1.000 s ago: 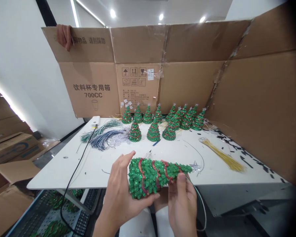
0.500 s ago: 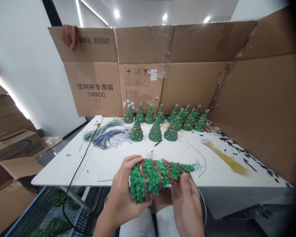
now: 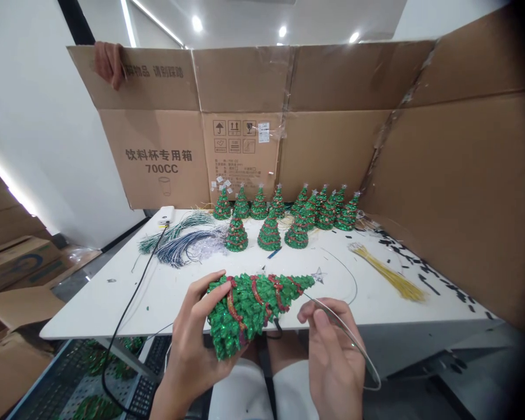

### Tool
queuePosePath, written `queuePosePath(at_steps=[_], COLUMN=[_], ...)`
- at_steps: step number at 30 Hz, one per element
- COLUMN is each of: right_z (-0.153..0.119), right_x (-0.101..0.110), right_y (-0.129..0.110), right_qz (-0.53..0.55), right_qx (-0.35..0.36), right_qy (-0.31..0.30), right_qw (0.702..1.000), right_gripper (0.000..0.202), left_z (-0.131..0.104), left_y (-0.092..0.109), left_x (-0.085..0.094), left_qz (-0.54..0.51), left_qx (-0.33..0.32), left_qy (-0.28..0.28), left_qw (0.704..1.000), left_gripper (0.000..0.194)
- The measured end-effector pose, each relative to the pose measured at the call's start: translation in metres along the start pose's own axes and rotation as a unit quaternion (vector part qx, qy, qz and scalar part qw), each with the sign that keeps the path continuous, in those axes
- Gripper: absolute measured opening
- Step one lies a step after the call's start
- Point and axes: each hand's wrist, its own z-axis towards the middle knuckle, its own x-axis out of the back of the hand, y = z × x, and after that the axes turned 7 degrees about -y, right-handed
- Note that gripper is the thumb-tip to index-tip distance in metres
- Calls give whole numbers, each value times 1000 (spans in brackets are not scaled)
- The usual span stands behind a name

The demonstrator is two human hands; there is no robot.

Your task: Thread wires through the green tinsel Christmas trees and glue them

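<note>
Green glittery cone-shaped tree made of small leafy tufts [image 3: 258, 312] is lying on its side in the head view, hanging in the air over the near edge of the white flat-topped table [image 3: 114, 309]. Its surface is sparkling, and red glittery rope-like bands [image 3: 256, 291] are winding round it from the broad end to the narrow one. A clear flat five-pointed star [image 3: 318, 275] is sitting at the tip. The long axis is running nearly level, along the table's near edge, with the tip pointing to the right and tilting slightly upward, and the broad base facing left.

The left hand [image 3: 196, 338] is grasping the base, its fingers and thumb wrapping round it. The right hand [image 3: 335, 344] is staying apart from the tree, with its fingers half curled beside the tip; a thin pale wire [image 3: 355, 339] is crossing it and looping down past the table's near edge, but I cannot tell whether the fingers are pinching it. Similar green glittery trees [image 3: 269, 233] are standing upright toward the table's far edge.
</note>
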Motion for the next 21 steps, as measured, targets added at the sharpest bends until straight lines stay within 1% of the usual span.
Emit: queuePosePath(at_steps=[4,8,11,15,21], right_z=[1,2,2,1,5], right_x=[-1,2,4,4,3], right_y=[-1,1,2,3,6], right_qz=[-9,-5,-23,-44,-32], right_qx=[8,7,4,-2,-16], right_qy=[27,53,78,88,110], right_qw=[1000,999,997,995,993], right_gripper=[23,27,31,36,35], left_z=[0,0,1,1,0], left_y=[1,1,1,0,0], left_x=[0,0,-1,-1,-1], left_qz=[4,6,9,16,12], left_qx=[-12,-16,-22,-33,-44], left_qy=[-4,-6,-9,-17,-17], left_qw=[1000,1000,1000,999,999], left_gripper=[85,85,84,83,87])
